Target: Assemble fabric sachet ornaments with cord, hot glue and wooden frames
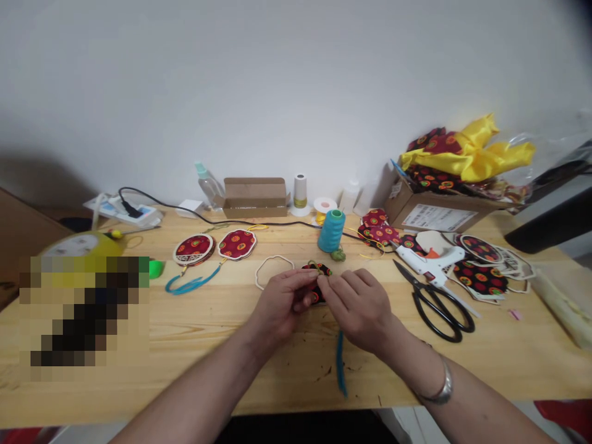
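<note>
My left hand (281, 302) and my right hand (363, 308) meet over the middle of the table, thumbs and fingers pinched together. Between the fingertips is a thin olive-green cord (314, 264), its loop showing just above them. A black fabric piece with red and green round motifs (319, 296) lies under the fingers, mostly hidden. From below my right hand a blue tassel (341, 364) trails toward the front edge. Just behind the left hand is a pale scalloped frame (261, 265). A cone of blue thread (331, 231) stands beyond the hands, beside a small olive-green cord bundle (338, 254).
Black-handled scissors (437, 305) and a white glue gun (430, 265) lie right, beside patterned pieces (481, 280). Two red ornaments (194, 249) with blue tassels sit left. Behind are an open cardboard box (255, 197), a black cable (259, 222) and a fabric-filled carton (435, 209).
</note>
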A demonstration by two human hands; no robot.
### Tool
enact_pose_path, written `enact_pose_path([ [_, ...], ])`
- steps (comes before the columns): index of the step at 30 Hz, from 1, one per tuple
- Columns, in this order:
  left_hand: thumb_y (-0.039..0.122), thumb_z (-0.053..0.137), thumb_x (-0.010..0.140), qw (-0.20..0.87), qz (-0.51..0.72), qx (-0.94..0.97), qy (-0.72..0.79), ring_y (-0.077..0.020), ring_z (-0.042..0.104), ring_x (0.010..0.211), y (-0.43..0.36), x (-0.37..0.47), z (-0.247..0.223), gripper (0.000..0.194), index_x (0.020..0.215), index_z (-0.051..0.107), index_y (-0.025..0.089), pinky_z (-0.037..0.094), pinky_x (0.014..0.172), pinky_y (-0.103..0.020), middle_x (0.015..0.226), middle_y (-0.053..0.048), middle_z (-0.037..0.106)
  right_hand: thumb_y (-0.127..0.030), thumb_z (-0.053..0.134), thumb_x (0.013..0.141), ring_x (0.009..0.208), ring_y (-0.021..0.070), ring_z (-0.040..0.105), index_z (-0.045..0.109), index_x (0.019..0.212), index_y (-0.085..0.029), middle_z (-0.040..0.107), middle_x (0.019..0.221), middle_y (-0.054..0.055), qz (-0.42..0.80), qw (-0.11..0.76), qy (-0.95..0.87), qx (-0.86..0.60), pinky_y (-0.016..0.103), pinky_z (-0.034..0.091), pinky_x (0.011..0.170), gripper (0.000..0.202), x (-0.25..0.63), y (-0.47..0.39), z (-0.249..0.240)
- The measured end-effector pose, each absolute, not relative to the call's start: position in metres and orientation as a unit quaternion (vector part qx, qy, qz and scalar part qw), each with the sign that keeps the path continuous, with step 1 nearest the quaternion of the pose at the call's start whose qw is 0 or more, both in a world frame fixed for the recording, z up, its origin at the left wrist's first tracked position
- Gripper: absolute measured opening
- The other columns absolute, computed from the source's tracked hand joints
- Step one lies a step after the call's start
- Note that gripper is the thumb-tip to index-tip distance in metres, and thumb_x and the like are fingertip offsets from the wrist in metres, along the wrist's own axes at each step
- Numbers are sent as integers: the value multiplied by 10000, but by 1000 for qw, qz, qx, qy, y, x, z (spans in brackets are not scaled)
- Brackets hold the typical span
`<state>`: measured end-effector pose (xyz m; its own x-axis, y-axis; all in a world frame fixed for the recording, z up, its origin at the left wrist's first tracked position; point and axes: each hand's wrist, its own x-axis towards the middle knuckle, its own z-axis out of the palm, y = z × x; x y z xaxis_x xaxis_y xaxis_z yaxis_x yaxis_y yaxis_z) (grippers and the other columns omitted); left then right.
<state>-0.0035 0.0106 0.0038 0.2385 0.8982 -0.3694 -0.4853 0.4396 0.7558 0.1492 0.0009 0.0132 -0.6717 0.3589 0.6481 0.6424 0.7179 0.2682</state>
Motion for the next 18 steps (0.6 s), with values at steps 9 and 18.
enact_pose_path([
  [9,217,702,630,757,460,229,404,-18,308,374,14,-4,7,236,530,507,131,144,359,-166,431,69,401,-104,433,882,656,188,519,618,1002,-64,642,737,101,-253,265,-885,-288,353,360,546,225,148,0,13],
  [18,236,723,639,759,452,241,401,-15,313,383,12,-5,7,165,657,657,86,198,368,-159,476,39,483,-143,542,836,691,160,558,624,880,-145,637,728,51,-101,358,-898,-235,325,416,616,93,149,0,8],
])
